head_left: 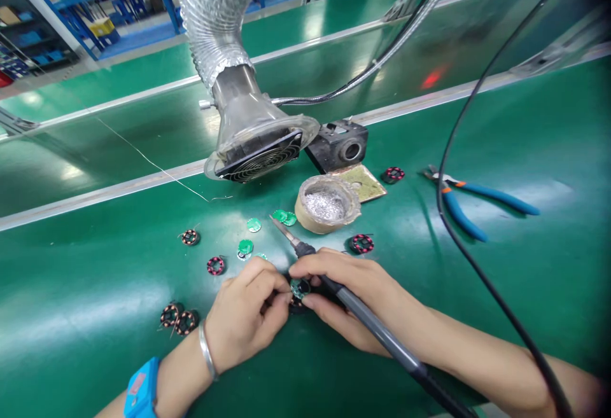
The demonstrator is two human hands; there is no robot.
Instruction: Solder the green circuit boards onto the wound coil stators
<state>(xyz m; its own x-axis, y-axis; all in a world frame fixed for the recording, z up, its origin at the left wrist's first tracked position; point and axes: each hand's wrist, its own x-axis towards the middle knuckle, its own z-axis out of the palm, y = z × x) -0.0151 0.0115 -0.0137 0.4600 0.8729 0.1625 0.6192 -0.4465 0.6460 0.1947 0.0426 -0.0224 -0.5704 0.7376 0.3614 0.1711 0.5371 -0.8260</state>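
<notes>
My left hand (pixel 251 306) pinches the left side of a small round green circuit board (pixel 300 288), which sits over a dark wound coil (pixel 296 305). On the other side my right hand (pixel 353 291) touches the same board with its fingertips, and it also holds a soldering iron (pixel 367 326) whose tip points up and left. Several loose green boards (pixel 254 224) lie beyond my hands. A round tub (pixel 327 203) of silvery material stands just past the iron's tip. Wound coils with pink segments (pixel 216 265) are spread around on the green surface.
A fume extractor hood (pixel 260 144) hangs above the far side of the work area. Behind the tub sits an iron stand (pixel 341 144). Blue-handled cutters (pixel 465 198) lie at right, near a hanging black cable (pixel 446 144). More coils (pixel 186 321) rest at left.
</notes>
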